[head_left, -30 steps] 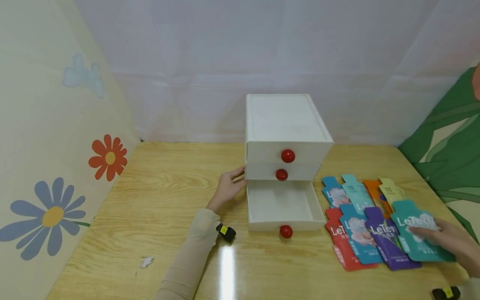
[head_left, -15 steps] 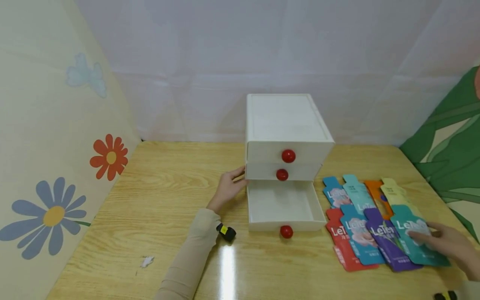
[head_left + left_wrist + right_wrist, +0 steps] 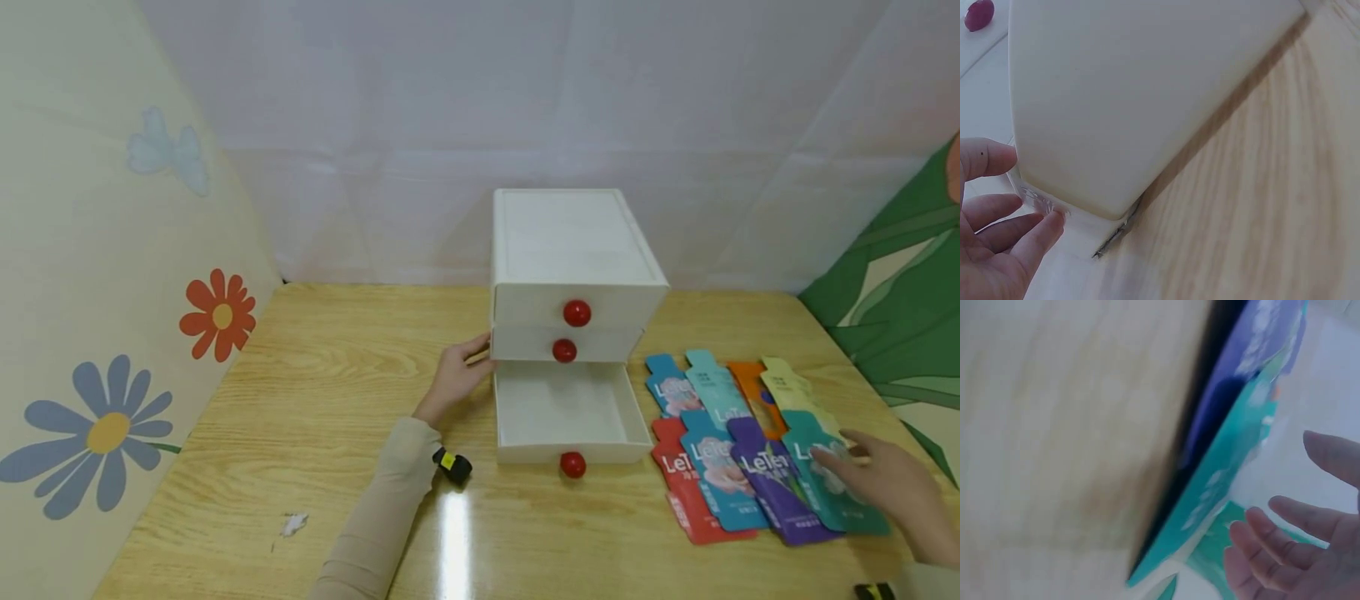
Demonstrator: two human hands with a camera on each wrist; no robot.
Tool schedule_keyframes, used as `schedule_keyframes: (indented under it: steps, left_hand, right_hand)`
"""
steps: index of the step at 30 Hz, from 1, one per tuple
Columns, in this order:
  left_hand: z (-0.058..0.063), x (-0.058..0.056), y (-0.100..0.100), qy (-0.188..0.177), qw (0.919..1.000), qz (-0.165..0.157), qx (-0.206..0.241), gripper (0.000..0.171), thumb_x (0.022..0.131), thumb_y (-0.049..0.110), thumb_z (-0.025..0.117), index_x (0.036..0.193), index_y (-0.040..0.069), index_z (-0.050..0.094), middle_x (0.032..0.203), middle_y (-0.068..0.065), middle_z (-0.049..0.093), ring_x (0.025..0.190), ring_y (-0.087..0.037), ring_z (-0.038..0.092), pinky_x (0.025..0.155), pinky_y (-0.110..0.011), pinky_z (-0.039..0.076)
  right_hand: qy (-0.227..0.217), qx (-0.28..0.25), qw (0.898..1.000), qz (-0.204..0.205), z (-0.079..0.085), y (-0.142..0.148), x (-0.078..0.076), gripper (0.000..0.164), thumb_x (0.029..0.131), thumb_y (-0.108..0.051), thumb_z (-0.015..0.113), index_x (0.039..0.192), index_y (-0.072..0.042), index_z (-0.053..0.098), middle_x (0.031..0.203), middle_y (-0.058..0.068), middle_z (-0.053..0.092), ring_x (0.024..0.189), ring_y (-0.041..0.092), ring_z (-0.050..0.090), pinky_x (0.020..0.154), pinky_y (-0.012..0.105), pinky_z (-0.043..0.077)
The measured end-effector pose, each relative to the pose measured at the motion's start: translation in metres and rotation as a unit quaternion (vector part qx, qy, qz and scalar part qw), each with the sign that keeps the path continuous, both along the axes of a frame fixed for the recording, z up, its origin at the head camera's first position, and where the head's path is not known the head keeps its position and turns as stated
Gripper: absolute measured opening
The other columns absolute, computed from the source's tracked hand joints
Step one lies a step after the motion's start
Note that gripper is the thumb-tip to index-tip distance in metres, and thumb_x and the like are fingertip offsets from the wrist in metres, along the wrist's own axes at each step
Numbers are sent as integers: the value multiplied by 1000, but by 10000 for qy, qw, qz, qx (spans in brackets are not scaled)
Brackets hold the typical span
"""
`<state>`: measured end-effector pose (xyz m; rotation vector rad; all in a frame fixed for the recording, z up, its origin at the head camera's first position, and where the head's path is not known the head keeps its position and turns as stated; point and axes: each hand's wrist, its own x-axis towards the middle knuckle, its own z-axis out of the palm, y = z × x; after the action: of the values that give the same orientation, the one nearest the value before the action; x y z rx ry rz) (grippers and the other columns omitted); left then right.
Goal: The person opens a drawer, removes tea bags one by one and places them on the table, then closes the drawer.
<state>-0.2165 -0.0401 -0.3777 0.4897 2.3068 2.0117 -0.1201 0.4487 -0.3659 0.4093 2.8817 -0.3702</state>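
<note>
A white drawer cabinet (image 3: 577,242) with red round knobs stands on the table, its bottom drawer (image 3: 562,408) pulled out with a bare floor. My left hand (image 3: 456,375) rests its fingertips against the cabinet's left side near the front; the left wrist view shows thumb and fingers (image 3: 1041,237) at the cabinet's edge. At the right, my right hand (image 3: 888,479) hovers with spread fingers over a teal bottle-shaped pouch (image 3: 832,500), which lies beside a purple pouch (image 3: 780,492). In the right wrist view nothing is between the fingers of that hand.
Left of the purple pouch lie a blue pouch (image 3: 723,475) and a red pouch (image 3: 686,492). A back row holds several more, including an orange one (image 3: 750,387) and a yellow one (image 3: 791,383). A torn white scrap (image 3: 294,523) marks the table at left.
The teal pouch went from my right hand's grip down beside the purple one. The right hand has let go of it and lifted slightly off. My left hand has stayed at the cabinet.
</note>
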Motion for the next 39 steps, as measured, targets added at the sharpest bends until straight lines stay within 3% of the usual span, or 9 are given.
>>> schedule_keyframes:
  steps: [3, 9, 12, 18, 22, 26, 32, 37, 39]
  left_hand:
    - [1, 0, 0, -11, 10000, -4, -42, 45, 85, -7, 57, 127, -13, 43, 129, -27, 44, 117, -37, 45, 89, -34, 46]
    - [2, 0, 0, -50, 10000, -25, -66, 45, 85, -6, 57, 127, -12, 42, 129, -27, 44, 118, -36, 45, 89, -34, 46]
    - [3, 1, 0, -103, 9999, -17, -53, 45, 85, -7, 56, 128, -12, 42, 130, -27, 43, 119, -36, 44, 89, -34, 45]
    - [3, 1, 0, -110, 9999, -3, -94, 46, 85, -6, 56, 128, -11, 42, 130, -26, 44, 119, -36, 44, 90, -35, 45]
    - [1, 0, 0, -57, 9999, -30, -103, 46, 85, -5, 57, 128, -11, 42, 130, -26, 43, 119, -36, 44, 90, -34, 45]
    - [0, 0, 0, -74, 9999, -26, -64, 46, 85, -5, 57, 128, -11, 41, 130, -26, 43, 119, -36, 44, 89, -34, 45]
    - [0, 1, 0, -51, 10000, -2, -39, 46, 85, -5, 57, 127, -12, 42, 129, -27, 44, 118, -36, 45, 89, -34, 46]
    - [1, 1, 0, -29, 10000, -18, -80, 45, 85, -5, 57, 127, -12, 42, 129, -26, 44, 118, -35, 45, 89, -33, 46]
    - [1, 1, 0, 8, 10000, -22, -95, 45, 85, -5, 57, 127, -13, 42, 129, -27, 44, 118, -35, 45, 89, -34, 46]
  right_hand:
    - [691, 22, 9958, 608, 4, -9, -1, 74, 89, -39, 55, 118, 26, 35, 96, 43, 48, 78, 51, 51, 55, 48, 46]
    - [1410, -249, 9791, 1447, 16, -47, -3, 68, 82, -35, 66, 116, 20, 45, 97, 38, 51, 79, 47, 52, 56, 51, 45]
    - [1987, -376, 9600, 1935, 19, -72, -1, 59, 77, -29, 72, 111, 15, 53, 97, 35, 55, 78, 45, 54, 58, 52, 46]
    - [2987, -471, 9160, 2638, 21, -117, -2, 41, 70, -15, 77, 102, 7, 62, 80, 15, 63, 61, 23, 53, 47, 29, 41]
    - [2958, -527, 9135, 2743, 22, -136, -1, 41, 71, -14, 77, 104, 5, 63, 80, 10, 63, 63, 19, 51, 48, 25, 41]
    - [3078, -504, 9042, 2918, 22, -150, -1, 41, 66, -8, 79, 102, 4, 64, 78, 9, 63, 63, 19, 53, 48, 25, 45]
    - [3009, -647, 9028, 3005, 26, -171, 2, 33, 68, -8, 77, 97, 2, 65, 79, 8, 64, 60, 16, 54, 48, 27, 48]
    - [3241, -936, 8830, 3265, 24, -191, 7, 25, 65, -3, 78, 89, -3, 68, 67, -7, 59, 55, 2, 48, 46, 21, 44]
    - [3131, -1062, 8812, 3380, 22, -199, 9, 23, 67, -4, 77, 88, -6, 69, 64, -13, 55, 54, -3, 44, 45, 18, 41]
